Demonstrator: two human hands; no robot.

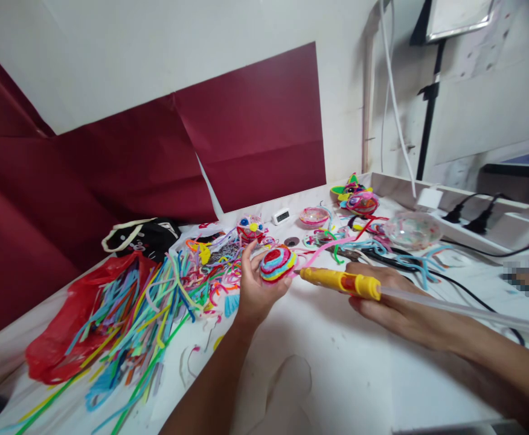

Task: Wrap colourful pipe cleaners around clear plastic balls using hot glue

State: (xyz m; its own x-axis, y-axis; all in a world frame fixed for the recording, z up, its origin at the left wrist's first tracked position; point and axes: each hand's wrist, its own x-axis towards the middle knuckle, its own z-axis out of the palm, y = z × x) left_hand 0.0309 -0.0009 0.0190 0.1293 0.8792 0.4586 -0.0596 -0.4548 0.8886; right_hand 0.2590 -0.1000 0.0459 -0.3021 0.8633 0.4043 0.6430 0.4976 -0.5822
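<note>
In my left hand (262, 293) is a rounded piece wound with pipe cleaners (279, 264) in red, blue, yellow and pink rings. My right hand (382, 302) grips a yellow hot glue gun (341, 282), its nozzle at the right edge of the ringed piece. Whether the tip touches it I cannot tell. From the back of the glue gun a long translucent glue stick (455, 311) runs over my right forearm. A pink pipe cleaner (328, 246) trails away from the piece, up and to the right.
Left, many loose pipe cleaners (156, 308) spill from a red plastic bag (60, 344) near a black pouch (149, 235). Behind are clear bowls (413, 231), a small digital timer (281, 216) and finished colourful figures (357, 196). Power cables (468, 293) cross the right side.
</note>
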